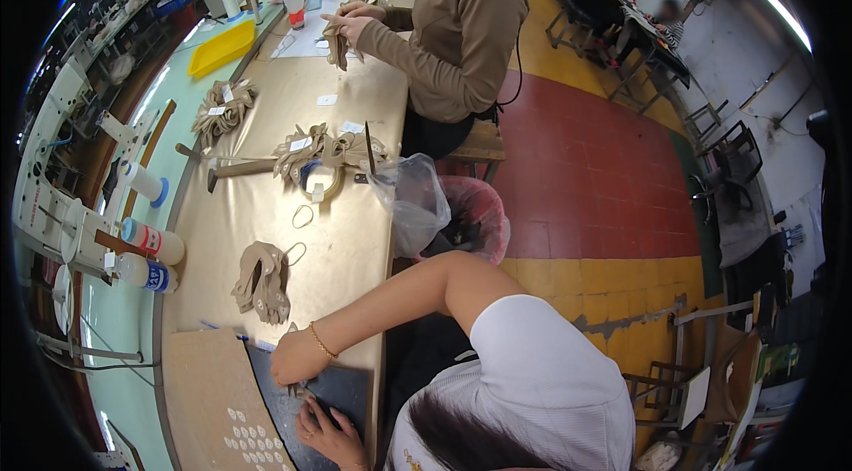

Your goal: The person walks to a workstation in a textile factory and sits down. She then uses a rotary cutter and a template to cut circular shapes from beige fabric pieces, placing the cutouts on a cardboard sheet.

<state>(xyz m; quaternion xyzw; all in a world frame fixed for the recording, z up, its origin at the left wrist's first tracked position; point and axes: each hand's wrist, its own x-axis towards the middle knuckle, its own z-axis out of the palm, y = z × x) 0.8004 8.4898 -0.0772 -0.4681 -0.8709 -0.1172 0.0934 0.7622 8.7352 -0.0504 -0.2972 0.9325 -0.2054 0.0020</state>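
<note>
My right hand (300, 359), with a thin gold bracelet at the wrist, is bent down over a dark board (351, 382) on the table. Its fingers are closed on a small tan fabric piece (295, 390), mostly covered by the hand. Just nearer, my left hand (330, 435) has a ring on one finger, and its fingertips meet the lower end of that piece. Beside them lies a brown cardboard sheet (204, 364) with rows of small white oval stickers (253, 441). A looped bundle of tan fabric pieces (263, 283) rests farther up the table.
More tan bundles (224, 109), a hammer (244, 168), a tape roll (319, 180) and two bottles (146, 272) stand or lie along the table. A plastic-lined bin (479, 213) is at its right edge. A co-worker in brown (461, 27) handles tan pieces beyond.
</note>
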